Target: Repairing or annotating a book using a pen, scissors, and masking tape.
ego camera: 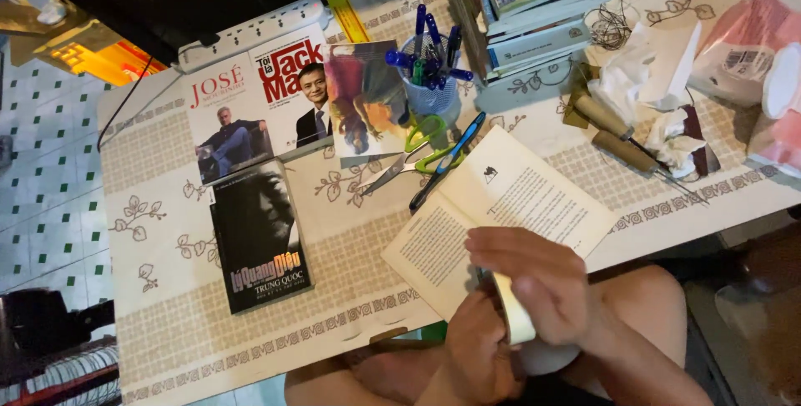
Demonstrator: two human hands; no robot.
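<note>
Cream tape roll pinched in both my hands over the open book.
My right hand curls its fingers over the roll, my left hand grips below; no tape on the pages yet, scissors lie untouched beside.
</note>
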